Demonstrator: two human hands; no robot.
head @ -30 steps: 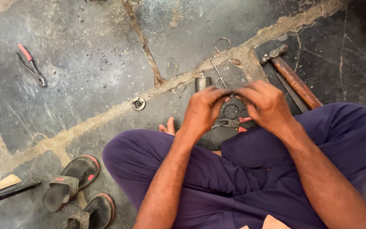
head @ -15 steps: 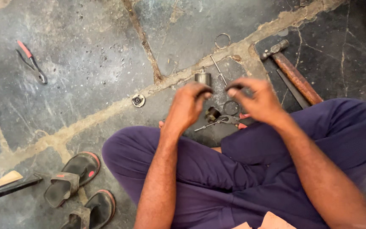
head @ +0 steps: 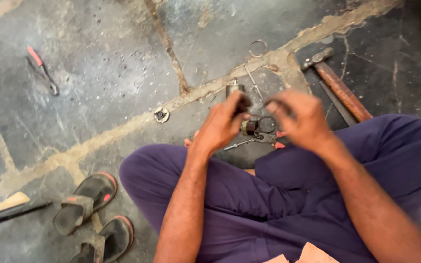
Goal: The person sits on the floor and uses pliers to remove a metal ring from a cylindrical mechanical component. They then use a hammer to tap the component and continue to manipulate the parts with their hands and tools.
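I sit cross-legged on a stone floor in purple trousers, with both hands raised over small metal parts. My left hand point(head: 222, 124) pinches a small dark part at its fingertips. My right hand point(head: 300, 117) is blurred; its fingers are curled close together and I cannot tell what is in them. Below and between the hands lie a short brass-and-dark cylinder point(head: 249, 127), a dark ring point(head: 268, 124), a thin metal rod point(head: 239, 144) and red-handled pliers point(head: 271, 140). A small grey metal cylinder point(head: 234, 88) stands just beyond my left fingers.
A wooden-handled hammer point(head: 339, 87) lies to the right of my hands. A round washer-like part point(head: 161, 115), a wire ring point(head: 258, 47) and red-handled pliers point(head: 42, 73) lie farther out. Two sandals point(head: 86, 197) and a wooden-handled tool point(head: 3, 209) are at the lower left.
My hands were joined over the parts by my knees. They have lifted and drawn apart, which uncovers the cylinder, ring and pliers on the floor.
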